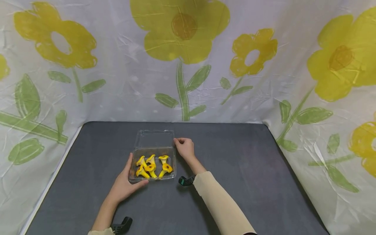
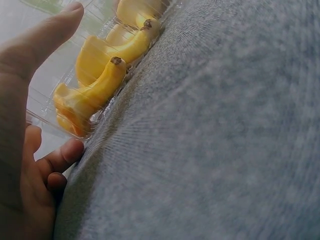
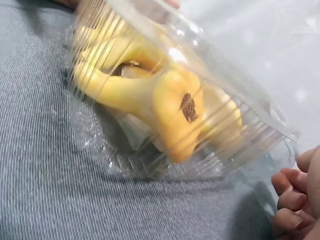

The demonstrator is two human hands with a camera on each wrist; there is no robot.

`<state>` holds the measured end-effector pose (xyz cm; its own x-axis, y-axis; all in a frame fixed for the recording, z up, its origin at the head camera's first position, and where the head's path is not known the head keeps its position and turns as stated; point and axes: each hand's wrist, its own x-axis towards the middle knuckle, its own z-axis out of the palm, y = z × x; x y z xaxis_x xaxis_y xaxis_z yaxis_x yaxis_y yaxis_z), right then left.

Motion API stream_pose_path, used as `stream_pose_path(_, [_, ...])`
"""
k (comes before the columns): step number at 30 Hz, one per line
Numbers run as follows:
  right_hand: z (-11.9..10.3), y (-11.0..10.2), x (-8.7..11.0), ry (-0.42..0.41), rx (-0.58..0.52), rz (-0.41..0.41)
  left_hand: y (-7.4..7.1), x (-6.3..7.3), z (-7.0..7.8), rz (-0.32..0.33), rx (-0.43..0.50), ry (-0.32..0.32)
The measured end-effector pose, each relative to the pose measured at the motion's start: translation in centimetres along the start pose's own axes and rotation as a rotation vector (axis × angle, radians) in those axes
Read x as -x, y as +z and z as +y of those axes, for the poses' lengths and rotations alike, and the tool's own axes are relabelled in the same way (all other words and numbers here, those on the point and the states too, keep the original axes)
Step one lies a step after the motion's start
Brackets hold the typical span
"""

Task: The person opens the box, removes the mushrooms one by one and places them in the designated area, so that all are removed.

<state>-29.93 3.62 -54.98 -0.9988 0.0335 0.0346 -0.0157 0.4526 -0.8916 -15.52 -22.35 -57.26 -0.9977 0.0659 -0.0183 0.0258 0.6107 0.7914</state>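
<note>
The clear, ribbed plastic box sits on the grey, fine-ribbed cloth, its long axis running left to right, lid open on the far side. Inside lie smooth yellow trumpet-shaped mushrooms. The left hand, thumb and fingers apart, braces a near corner; the right pinches the lid's edge.

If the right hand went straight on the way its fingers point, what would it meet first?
Probably the lid, at its right edge. In the head view the right hand is right beside it; whether they already touch is unclear.
</note>
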Motion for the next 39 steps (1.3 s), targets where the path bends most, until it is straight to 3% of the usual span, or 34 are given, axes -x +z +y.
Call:
stream_pose_path(16, [-1.6,-2.3,1.0,-0.161,0.05,0.003,0.1,-0.2,0.0,0.031,-0.043,0.022])
stream_pose_path(22, [-2.0,-2.8,2.3,-0.236,0.029,-0.028,0.0,-0.2,0.0,0.025,-0.028,0.015])
stream_pose_path(29, [-2.1,-3.7,4.0,-0.267,-0.039,-0.043,0.0,-0.1,0.1,0.023,-0.035,0.019])
stream_pose_path(39, [-1.5,-3.6,7.9,-0.362,-0.064,-0.051,0.0,-0.1,-0.1,0.012,-0.021,0.02])
